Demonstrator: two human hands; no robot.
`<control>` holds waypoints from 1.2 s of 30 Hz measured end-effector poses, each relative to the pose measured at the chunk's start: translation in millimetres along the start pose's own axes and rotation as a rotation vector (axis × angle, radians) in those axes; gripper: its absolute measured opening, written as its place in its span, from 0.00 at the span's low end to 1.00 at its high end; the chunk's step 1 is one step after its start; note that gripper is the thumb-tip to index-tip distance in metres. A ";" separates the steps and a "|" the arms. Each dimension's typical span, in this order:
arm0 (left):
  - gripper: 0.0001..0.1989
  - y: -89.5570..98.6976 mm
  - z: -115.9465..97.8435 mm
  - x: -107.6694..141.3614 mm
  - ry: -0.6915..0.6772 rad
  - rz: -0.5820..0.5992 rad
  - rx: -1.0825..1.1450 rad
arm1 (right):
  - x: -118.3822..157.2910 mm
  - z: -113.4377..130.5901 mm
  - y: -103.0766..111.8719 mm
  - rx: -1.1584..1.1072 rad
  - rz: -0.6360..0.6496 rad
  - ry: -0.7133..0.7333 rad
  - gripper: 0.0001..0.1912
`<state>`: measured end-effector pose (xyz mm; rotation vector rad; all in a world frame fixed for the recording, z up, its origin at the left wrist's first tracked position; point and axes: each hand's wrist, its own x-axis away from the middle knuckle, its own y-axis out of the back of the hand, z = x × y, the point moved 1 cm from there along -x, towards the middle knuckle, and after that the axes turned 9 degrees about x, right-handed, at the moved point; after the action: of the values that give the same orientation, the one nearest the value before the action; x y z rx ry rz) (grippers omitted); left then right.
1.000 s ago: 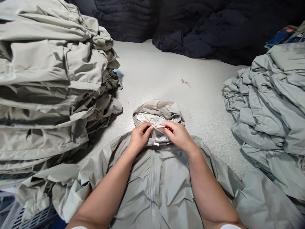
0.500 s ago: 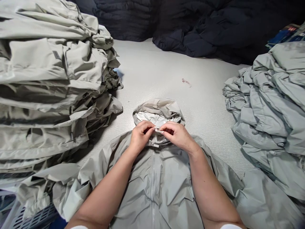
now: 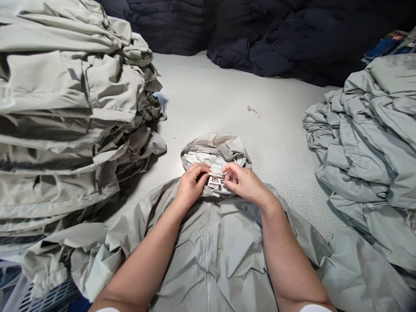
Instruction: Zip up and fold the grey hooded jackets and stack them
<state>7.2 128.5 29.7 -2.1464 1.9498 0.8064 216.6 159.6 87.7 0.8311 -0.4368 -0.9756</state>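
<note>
A light grey hooded jacket (image 3: 234, 242) lies front up on the table, its front zip (image 3: 208, 242) closed up to the neck and its sleeves spread out. Inside the neck opening, below the hood (image 3: 211, 143), hangs a small white label (image 3: 214, 181) with red and black print. My left hand (image 3: 195, 184) pinches the label's upper left edge between thumb and forefinger. Close to the label's right side is my right hand (image 3: 242, 182), its thumb and forefinger apart and the other fingers curled. The zip pull (image 3: 214, 194) rests just under the label.
Tall stacks of grey garments stand at the left (image 3: 65, 130) and right (image 3: 367, 151). Dark garments (image 3: 276, 39) are heaped along the back. A bit of reddish thread (image 3: 253, 111) lies on the white table (image 3: 201, 95). At lower left is a white plastic basket (image 3: 45, 297).
The right thumb and forefinger have parted and let go of the label's edge. The label now hangs down with its printed face showing. My left hand stays nearly in place.
</note>
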 end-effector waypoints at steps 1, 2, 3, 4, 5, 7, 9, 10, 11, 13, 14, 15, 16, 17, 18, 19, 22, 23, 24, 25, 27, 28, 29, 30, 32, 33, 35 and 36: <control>0.05 0.1 0.5 0.1 0.003 -0.003 0.010 | 0.3 2.7 -0.7 0.003 0.010 0.010 0.15; 0.04 0.1 1.1 0.3 0.007 -0.005 0.021 | 0.4 5.3 -1.9 0.007 0.021 0.022 0.14; 0.03 -0.1 1.8 0.6 0.016 -0.005 0.032 | 0.2 7.7 -3.5 0.014 0.031 0.035 0.13; 0.03 -0.4 2.6 0.9 0.030 -0.003 0.047 | -0.3 9.5 -5.4 0.024 0.035 0.043 0.10; 0.02 -0.7 3.4 1.2 0.052 0.000 0.070 | -0.8 10.8 -7.3 0.037 0.029 0.045 0.07; 0.03 -0.9 4.6 1.3 0.103 -0.003 0.130 | -2.0 11.9 -9.7 0.059 -0.002 0.036 0.04; 0.08 0.3 4.0 0.6 0.121 -0.038 0.158 | -2.8 11.9 -9.9 0.062 -0.036 0.028 0.05; 0.10 1.6 2.7 0.0 0.113 -0.066 0.147 | -3.1 11.7 -9.2 0.057 -0.056 0.024 0.05; 0.12 3.0 0.6 -0.6 0.099 -0.088 0.123 | -3.3 11.5 -8.0 0.047 -0.079 0.019 0.05; 0.19 5.2 -4.8 -1.5 0.085 -0.088 0.080 | -3.4 11.1 -5.5 0.025 -0.132 0.000 0.04; 0.22 5.7 -7.6 -1.5 0.096 -0.064 0.077 | -3.4 11.0 -4.6 0.015 -0.152 -0.007 0.04; 0.25 5.6 -10.1 -1.3 0.120 -0.029 0.088 | -3.4 10.9 -4.1 0.008 -0.164 -0.007 0.04; 0.27 5.0 -12.1 -0.9 0.160 0.012 0.111 | -3.4 10.9 -4.1 0.005 -0.164 0.001 0.04; 0.29 4.0 -13.3 -0.4 0.218 0.053 0.146 | -3.3 11.0 -4.6 0.003 -0.156 0.016 0.04; 0.30 2.9 -13.7 0.1 0.288 0.089 0.188 | -3.2 11.0 -5.3 0.003 -0.142 0.035 0.05; 0.31 1.7 -13.4 0.4 0.366 0.118 0.237 | -3.1 11.1 -6.2 0.002 -0.121 0.056 0.05; 0.28 -0.1 -10.0 -0.2 0.586 0.157 0.398 | -2.6 10.7 -8.1 -0.018 -0.050 0.097 0.06; 0.28 0.0 -8.8 -0.9 0.635 0.155 0.449 | -2.5 10.5 -8.2 -0.037 -0.028 0.095 0.06; 0.28 0.3 -7.9 -1.8 0.670 0.152 0.497 | -2.3 10.2 -7.8 -0.061 -0.011 0.083 0.05; 0.28 0.9 -7.4 -2.8 0.695 0.149 0.542 | -2.1 9.8 -7.1 -0.089 -0.001 0.061 0.04; 0.28 2.0 -7.4 -4.5 0.717 0.139 0.621 | -1.8 8.9 -4.9 -0.128 0.010 -0.002 0.06; 0.28 2.4 -7.7 -5.2 0.722 0.133 0.653 | -1.8 8.3 -4.0 -0.129 0.023 -0.034 0.09; 0.27 2.6 -8.0 -5.7 0.725 0.129 0.681 | -1.9 7.7 -3.3 -0.118 0.045 -0.063 0.12; 0.27 2.5 -8.3 -6.2 0.728 0.128 0.703 | -2.2 7.1 -3.1 -0.104 0.078 -0.087 0.16; 0.27 1.9 -8.5 -6.7 0.729 0.126 0.730 | -3.4 5.6 -4.1 -0.084 0.148 -0.119 0.20; 0.27 1.4 -8.3 -6.8 0.727 0.122 0.735 | -4.4 5.0 -5.1 -0.082 0.167 -0.130 0.22; 0.27 0.1 -7.5 -6.8 0.714 0.107 0.730 | -7.0 4.6 -7.1 -0.078 0.164 -0.152 0.25; 0.27 -0.6 -6.7 -6.8 0.703 0.100 0.723 | -8.7 5.2 -7.9 -0.074 0.151 -0.164 0.26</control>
<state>9.6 131.6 38.5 -1.9764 2.1440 -0.6800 204.4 162.6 85.0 0.6444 -0.5926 -0.9169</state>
